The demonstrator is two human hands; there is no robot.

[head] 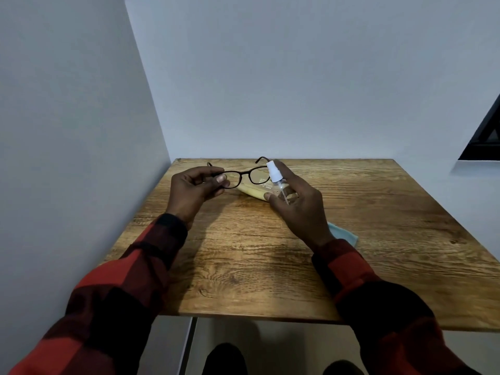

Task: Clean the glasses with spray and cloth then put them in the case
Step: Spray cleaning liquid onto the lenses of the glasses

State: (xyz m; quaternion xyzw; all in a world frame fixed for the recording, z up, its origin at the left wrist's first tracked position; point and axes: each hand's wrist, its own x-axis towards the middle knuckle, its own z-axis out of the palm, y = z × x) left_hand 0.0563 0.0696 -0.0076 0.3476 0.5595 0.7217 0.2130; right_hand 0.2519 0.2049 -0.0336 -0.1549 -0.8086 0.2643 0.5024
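- Up above the far half of the table, the glasses sit in the air with their long axis running left to right, lenses facing the person and the temple arms pointing away toward the back wall.
- Left hand grips the frame at its left end, thumb in front of the left lens rim and the other fingers curled behind it.
- Right hand is wrapped round the spray bottle, thumb across the front of its clear body; the bottle tilts up and to the left, its white nozzle just beside the right lens.
- I cannot tell whether a finger rests on the nozzle top.
- A yellow case lies flat on the wood below the glasses, long axis slanting from upper left to lower right, partly hidden by both hands.
- A light blue cloth lies on the table under the right wrist, only its corner showing.
- Both sleeves are red and black check.
- The table is brown wood with strong grain, pushed into a corner of plain pale walls.
- A dark window frame cuts in at the right edge.
- Dark shoes show on the pale floor below the near edge.
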